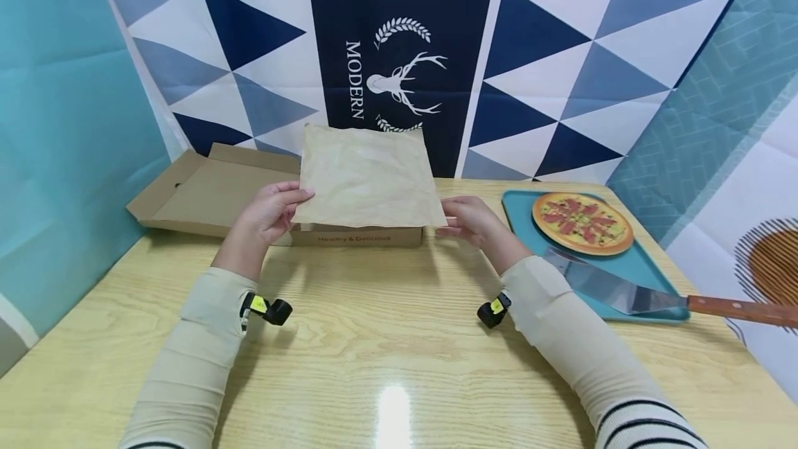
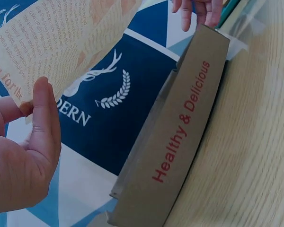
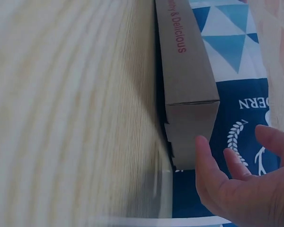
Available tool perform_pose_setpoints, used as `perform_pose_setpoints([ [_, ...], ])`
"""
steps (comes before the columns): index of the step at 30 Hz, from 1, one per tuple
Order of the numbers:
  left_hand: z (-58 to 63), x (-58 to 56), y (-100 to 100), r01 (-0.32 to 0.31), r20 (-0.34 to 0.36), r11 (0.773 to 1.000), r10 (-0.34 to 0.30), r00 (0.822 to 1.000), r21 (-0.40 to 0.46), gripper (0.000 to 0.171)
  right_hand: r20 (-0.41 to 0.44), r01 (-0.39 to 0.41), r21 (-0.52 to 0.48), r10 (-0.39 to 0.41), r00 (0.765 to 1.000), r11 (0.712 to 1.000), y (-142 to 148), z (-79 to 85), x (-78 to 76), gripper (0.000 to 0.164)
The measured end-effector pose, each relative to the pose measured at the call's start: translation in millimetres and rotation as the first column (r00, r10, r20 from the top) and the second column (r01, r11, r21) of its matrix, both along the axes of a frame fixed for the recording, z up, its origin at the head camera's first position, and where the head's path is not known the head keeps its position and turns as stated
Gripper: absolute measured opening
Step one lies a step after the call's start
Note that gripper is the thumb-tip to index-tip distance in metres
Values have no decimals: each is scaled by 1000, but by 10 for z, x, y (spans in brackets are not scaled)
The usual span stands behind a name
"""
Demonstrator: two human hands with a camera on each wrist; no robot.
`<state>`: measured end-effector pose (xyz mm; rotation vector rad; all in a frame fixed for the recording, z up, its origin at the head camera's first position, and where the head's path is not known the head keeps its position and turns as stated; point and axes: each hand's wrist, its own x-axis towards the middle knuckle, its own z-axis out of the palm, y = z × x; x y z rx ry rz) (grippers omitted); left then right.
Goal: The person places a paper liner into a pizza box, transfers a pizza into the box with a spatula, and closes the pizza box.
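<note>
Parchment sheet [image 1: 368, 175] hangs above the open pizza box [image 1: 249, 203], pinched at its lower corners by your left hand [image 1: 268, 217] and right hand [image 1: 470, 222]. It looks thin, floppy; keep corner grips.

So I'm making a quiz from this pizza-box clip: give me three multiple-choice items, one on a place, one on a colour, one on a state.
1. Where is the pizza?
A. in the box
B. on the tray
C. on the bare table

2. What colour is the tray?
A. red
B. teal
C. black

3. How is the cardboard box?
A. open, lid back
B. closed
C. upside down

Answers: 1 B, it rests on the tray beside the spatula. 2 B, its rim shows teal. 3 A, the lid lies flat behind while the left hand and right hand hold the paper sheet above it.
</note>
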<state>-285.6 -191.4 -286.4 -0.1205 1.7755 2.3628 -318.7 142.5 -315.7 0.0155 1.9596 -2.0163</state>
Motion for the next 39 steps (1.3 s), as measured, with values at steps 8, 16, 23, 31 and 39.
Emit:
perform_pose_setpoints([
  [8, -22, -76, -54, -16, 16, 997, 14, 1000, 81, 14, 24, -15, -8, 15, 1000, 1000, -46, -53, -150, 43],
  [16, -40, -165, -148, -7, 38, 996, 3, 999, 91, 14, 21, -41, -15, 42, 999, 999, -93, -209, -279, 42],
  [23, -83, -246, -249, -19, 66, 995, 13, 998, 93, 17, 38, -52, 46, 51, 998, 998, -154, -195, -273, 44],
  [31, -126, -322, -344, -3, 80, 1000, 4, 997, -8, 18, 96, -51, 27, 48, 994, 998, -178, -195, -255, 47],
  [39, -101, -395, -412, 13, 109, 1000, -14, 994, 11, 9, 118, -68, 62, 60, 991, 996, -190, -211, -257, 49],
])
